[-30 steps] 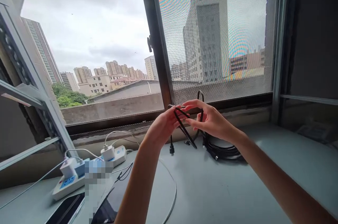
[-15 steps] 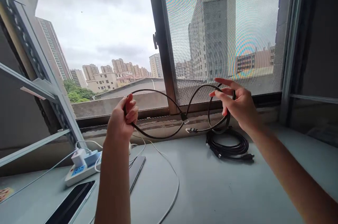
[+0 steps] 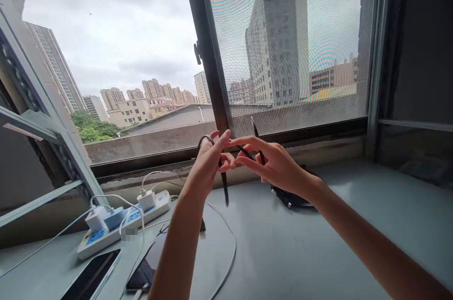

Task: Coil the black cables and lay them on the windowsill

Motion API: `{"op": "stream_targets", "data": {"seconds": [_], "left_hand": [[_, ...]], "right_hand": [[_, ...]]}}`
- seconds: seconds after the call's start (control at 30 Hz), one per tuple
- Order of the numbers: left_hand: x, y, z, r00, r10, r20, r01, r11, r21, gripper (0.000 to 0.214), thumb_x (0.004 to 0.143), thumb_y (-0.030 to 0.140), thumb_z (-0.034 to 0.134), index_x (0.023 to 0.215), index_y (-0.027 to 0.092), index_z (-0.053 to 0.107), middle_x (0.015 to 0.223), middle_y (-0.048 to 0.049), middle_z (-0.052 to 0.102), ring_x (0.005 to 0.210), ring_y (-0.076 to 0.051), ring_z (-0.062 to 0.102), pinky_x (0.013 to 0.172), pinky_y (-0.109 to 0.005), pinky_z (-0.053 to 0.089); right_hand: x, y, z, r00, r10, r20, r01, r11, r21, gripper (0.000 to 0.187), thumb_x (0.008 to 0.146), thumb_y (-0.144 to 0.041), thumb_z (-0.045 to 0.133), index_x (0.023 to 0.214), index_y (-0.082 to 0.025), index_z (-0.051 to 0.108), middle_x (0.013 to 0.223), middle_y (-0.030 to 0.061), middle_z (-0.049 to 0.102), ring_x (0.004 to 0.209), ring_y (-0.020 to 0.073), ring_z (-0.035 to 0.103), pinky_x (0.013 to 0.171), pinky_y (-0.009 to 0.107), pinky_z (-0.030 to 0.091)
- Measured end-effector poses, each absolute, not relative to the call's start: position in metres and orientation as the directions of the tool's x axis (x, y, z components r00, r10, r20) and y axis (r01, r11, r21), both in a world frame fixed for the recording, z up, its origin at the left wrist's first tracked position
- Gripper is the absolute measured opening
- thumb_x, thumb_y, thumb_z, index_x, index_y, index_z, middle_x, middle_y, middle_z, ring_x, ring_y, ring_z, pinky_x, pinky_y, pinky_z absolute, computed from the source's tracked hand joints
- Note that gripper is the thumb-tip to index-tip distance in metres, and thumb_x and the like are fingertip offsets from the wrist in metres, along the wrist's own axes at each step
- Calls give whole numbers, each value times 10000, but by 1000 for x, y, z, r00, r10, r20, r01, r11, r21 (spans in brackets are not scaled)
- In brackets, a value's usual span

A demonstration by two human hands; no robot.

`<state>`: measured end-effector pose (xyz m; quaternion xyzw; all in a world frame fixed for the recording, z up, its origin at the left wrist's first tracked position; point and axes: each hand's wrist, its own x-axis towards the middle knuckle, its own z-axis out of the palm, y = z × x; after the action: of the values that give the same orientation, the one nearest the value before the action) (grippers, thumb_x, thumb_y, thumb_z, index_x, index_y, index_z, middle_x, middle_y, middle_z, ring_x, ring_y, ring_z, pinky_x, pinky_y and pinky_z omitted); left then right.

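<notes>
My left hand is closed around a thin black cable. One bend of the cable loops over the back of its fingers, and a piece hangs down below them. My right hand is right beside it, fingertips nearly meeting the left thumb, and pinches another stretch of the same cable. A dark strand runs between the two hands, and a thin end sticks up above the right one. Both hands are raised above the table before the window. Behind the right wrist, a coiled black cable lies on the table, partly hidden.
A white power strip with plugged-in chargers stands at the left. In front of it lie a phone and a dark flat device, partly behind my left forearm. A white cord curves across the table. Metal shelf posts flank the window.
My hands have come together from wide apart, the left moving right and the right moving left. The cable's open loops are now gathered between them. The view has shifted slightly.
</notes>
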<state>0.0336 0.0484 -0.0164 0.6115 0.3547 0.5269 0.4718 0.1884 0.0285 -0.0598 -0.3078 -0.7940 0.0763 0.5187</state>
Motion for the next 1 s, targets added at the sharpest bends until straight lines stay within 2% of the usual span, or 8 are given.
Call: {"op": "stream_targets", "data": {"seconds": [0.13, 0.23, 0.33, 0.5, 0.7, 0.77, 0.87, 1.0], "left_hand": [[43, 46, -23, 202, 931, 305, -117, -287, 951, 505, 749, 255, 650, 1161, 137, 384, 388, 115, 385, 313, -39, 325, 384, -136, 254], [41, 47, -20, 185, 919, 347, -166, -318, 933, 452, 730, 193, 631, 1123, 138, 415, 511, 57, 533, 293, -12, 288, 346, -141, 193], [35, 51, -17, 61, 907, 417, -212, -397, 893, 389, 720, 141, 598, 1073, 158, 436, 730, -11, 636, 286, 2, 295, 312, -150, 142], [14, 60, -10, -139, 881, 452, -237, -473, 849, 263, 735, 91, 549, 971, 153, 451, 718, -10, 623, 284, 2, 288, 285, -138, 118], [-7, 64, -1, -305, 804, 510, -220, -581, 784, 257, 742, 48, 508, 953, 167, 423, 655, 15, 609, 273, -7, 270, 276, -137, 119], [-11, 65, 0, -356, 771, 528, -200, -614, 763, 270, 741, 46, 507, 965, 171, 422, 645, 18, 612, 274, -11, 268, 278, -136, 133], [-14, 65, 2, -359, 783, 508, -195, -595, 780, 273, 733, 52, 516, 968, 165, 436, 649, 13, 620, 274, -10, 258, 277, -138, 127], [-7, 60, 1, -293, 803, 519, -194, -582, 790, 287, 698, 86, 543, 954, 165, 440, 671, 13, 621, 276, -12, 268, 277, -147, 107]], "right_hand": [[187, 28, -61, -337, 556, 760, 348, 823, -449, 343, 948, -396, 361, 1272, -321, 446, 837, -55, 653, 391, 34, 470, 471, 189, 402], [194, 30, -58, -192, 551, 812, 392, 802, -451, 358, 954, -358, 337, 1300, -298, 409, 807, -43, 663, 352, 34, 423, 437, 194, 397], [207, 31, -51, 46, 510, 859, 396, 780, -484, 393, 946, -346, 343, 1333, -277, 365, 854, -5, 683, 316, 37, 379, 365, 202, 381], [244, 31, -39, 295, 462, 836, 374, 750, -546, 466, 916, -394, 399, 1358, -264, 330, 883, 29, 694, 287, 47, 333, 279, 219, 349], [268, 32, -37, 365, 526, 768, 459, 616, -640, 594, 871, -471, 477, 1382, -189, 365, 822, 67, 720, 266, 68, 370, 263, 236, 350], [265, 29, -37, 368, 547, 752, 513, 556, -654, 552, 848, -484, 509, 1295, -161, 498, 772, 69, 722, 262, 62, 351, 243, 224, 319], [256, 25, -35, 331, 628, 705, 461, 544, -701, 413, 812, -494, 553, 999, -146, 675, 708, 65, 715, 279, 44, 324, 244, 195, 299], [241, 25, -33, 320, 683, 657, 163, 643, -748, 318, 842, -486, 510, 849, -175, 575, 691, 32, 699, 271, 29, 324, 269, 183, 267]]}}
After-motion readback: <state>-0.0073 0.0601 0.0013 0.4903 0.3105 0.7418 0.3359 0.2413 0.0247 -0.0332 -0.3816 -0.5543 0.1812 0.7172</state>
